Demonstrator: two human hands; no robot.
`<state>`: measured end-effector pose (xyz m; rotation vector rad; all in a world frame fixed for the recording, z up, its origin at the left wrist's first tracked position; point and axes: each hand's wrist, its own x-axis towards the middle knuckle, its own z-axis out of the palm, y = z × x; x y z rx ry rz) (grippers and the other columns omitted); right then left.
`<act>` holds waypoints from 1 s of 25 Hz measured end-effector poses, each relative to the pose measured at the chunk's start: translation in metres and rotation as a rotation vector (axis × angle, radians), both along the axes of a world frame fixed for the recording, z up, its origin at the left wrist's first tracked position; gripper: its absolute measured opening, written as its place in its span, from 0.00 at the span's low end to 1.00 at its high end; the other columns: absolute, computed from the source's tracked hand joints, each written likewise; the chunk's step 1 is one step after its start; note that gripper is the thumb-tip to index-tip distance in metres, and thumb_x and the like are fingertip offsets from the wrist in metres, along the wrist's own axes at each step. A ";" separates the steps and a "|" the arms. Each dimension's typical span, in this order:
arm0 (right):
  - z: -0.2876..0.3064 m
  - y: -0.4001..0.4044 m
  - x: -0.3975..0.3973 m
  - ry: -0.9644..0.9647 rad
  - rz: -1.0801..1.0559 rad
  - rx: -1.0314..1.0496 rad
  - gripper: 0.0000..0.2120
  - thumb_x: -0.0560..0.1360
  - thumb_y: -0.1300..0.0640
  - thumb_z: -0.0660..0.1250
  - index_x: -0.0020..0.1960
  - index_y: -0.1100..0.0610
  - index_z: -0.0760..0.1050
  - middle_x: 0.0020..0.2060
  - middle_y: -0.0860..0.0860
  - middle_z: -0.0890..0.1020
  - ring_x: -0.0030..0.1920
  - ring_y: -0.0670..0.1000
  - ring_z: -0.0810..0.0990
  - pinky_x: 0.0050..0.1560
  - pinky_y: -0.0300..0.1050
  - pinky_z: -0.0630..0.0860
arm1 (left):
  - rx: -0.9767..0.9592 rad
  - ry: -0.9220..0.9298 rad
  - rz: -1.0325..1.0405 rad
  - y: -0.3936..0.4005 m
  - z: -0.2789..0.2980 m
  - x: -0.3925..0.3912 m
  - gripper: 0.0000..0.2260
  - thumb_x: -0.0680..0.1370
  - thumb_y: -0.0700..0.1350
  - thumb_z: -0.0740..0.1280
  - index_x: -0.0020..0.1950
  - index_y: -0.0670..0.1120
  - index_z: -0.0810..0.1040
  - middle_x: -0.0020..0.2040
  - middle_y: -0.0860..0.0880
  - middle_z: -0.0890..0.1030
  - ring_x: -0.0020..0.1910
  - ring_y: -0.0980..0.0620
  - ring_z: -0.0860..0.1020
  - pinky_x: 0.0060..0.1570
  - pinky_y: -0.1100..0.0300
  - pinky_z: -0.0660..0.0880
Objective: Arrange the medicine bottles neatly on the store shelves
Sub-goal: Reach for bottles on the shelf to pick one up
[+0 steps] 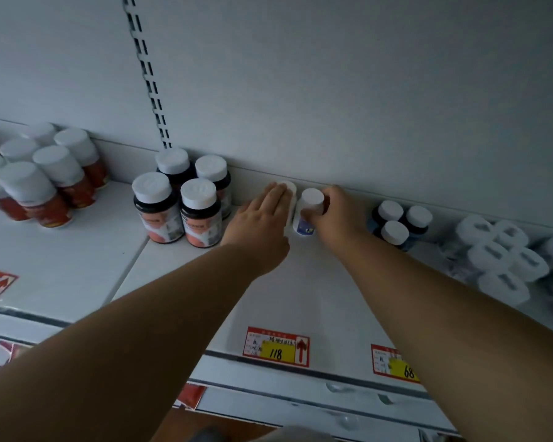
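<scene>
At the shelf's (300,282) back edge, her right hand (339,215) grips a white bottle (308,215); left hand (262,218) lies flat, fingers straight, against its neighbour (290,189).

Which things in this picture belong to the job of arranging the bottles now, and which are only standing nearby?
In the job:
- left hand, flat on a white bottle
- right hand, fingers curled round the white-capped bottle
- shelf

Only nearby:
- four dark bottles
- red-labelled bottles
- three small dark bottles
- white bottles at right
- price tag 118
</scene>
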<state>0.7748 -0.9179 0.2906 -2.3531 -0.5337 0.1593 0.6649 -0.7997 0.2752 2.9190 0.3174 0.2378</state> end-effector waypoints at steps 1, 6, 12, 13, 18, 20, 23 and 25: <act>-0.003 0.003 0.004 -0.010 -0.006 0.009 0.15 0.71 0.55 0.75 0.54 0.57 0.76 0.49 0.54 0.82 0.49 0.54 0.79 0.46 0.45 0.72 | 0.003 0.008 -0.002 0.001 0.000 0.000 0.38 0.76 0.49 0.64 0.80 0.45 0.46 0.81 0.49 0.46 0.79 0.52 0.44 0.74 0.54 0.50; -0.008 0.003 0.005 -0.012 -0.040 0.045 0.19 0.70 0.55 0.76 0.55 0.58 0.73 0.51 0.56 0.81 0.51 0.56 0.80 0.47 0.46 0.73 | 0.022 0.074 -0.032 0.004 0.009 0.001 0.39 0.76 0.49 0.64 0.80 0.45 0.45 0.81 0.49 0.45 0.79 0.51 0.44 0.74 0.55 0.49; 0.002 -0.041 -0.079 -0.169 -0.057 -0.109 0.30 0.73 0.48 0.74 0.68 0.59 0.68 0.63 0.57 0.73 0.63 0.57 0.73 0.60 0.50 0.72 | -0.046 -0.170 -0.130 -0.006 0.029 -0.026 0.32 0.72 0.49 0.69 0.74 0.45 0.64 0.74 0.44 0.64 0.73 0.42 0.62 0.71 0.47 0.59; 0.007 -0.050 -0.096 -0.171 -0.044 -0.105 0.29 0.74 0.48 0.73 0.69 0.59 0.68 0.63 0.56 0.74 0.63 0.55 0.73 0.61 0.49 0.72 | -0.076 -0.244 -0.155 -0.012 0.027 -0.040 0.28 0.72 0.48 0.70 0.71 0.45 0.68 0.70 0.43 0.69 0.69 0.41 0.67 0.67 0.46 0.64; 0.021 -0.093 -0.179 -0.303 -0.098 -0.105 0.12 0.76 0.52 0.70 0.55 0.58 0.76 0.48 0.53 0.79 0.45 0.53 0.79 0.47 0.53 0.78 | -0.182 -0.246 -0.380 -0.045 -0.002 -0.125 0.16 0.74 0.43 0.68 0.62 0.47 0.76 0.55 0.47 0.80 0.54 0.44 0.77 0.56 0.47 0.74; 0.022 -0.111 -0.209 -0.340 -0.131 -0.089 0.10 0.76 0.52 0.69 0.51 0.57 0.75 0.47 0.52 0.77 0.41 0.52 0.79 0.42 0.53 0.78 | -0.130 -0.199 -0.454 -0.057 -0.010 -0.146 0.14 0.75 0.44 0.65 0.60 0.46 0.76 0.52 0.47 0.80 0.50 0.44 0.78 0.52 0.49 0.76; 0.019 -0.131 -0.241 -0.320 -0.121 -0.060 0.13 0.77 0.52 0.68 0.59 0.55 0.74 0.56 0.53 0.76 0.50 0.52 0.78 0.47 0.50 0.79 | -0.084 -0.186 -0.502 -0.069 -0.021 -0.171 0.14 0.75 0.45 0.66 0.59 0.45 0.77 0.51 0.47 0.81 0.48 0.45 0.79 0.48 0.52 0.76; 0.004 -0.146 -0.261 -0.209 -0.112 -0.081 0.18 0.78 0.50 0.67 0.66 0.52 0.69 0.61 0.51 0.74 0.56 0.50 0.76 0.51 0.49 0.79 | -0.105 -0.145 -0.518 -0.085 -0.037 -0.198 0.14 0.76 0.45 0.67 0.61 0.46 0.77 0.53 0.48 0.80 0.51 0.47 0.79 0.50 0.55 0.76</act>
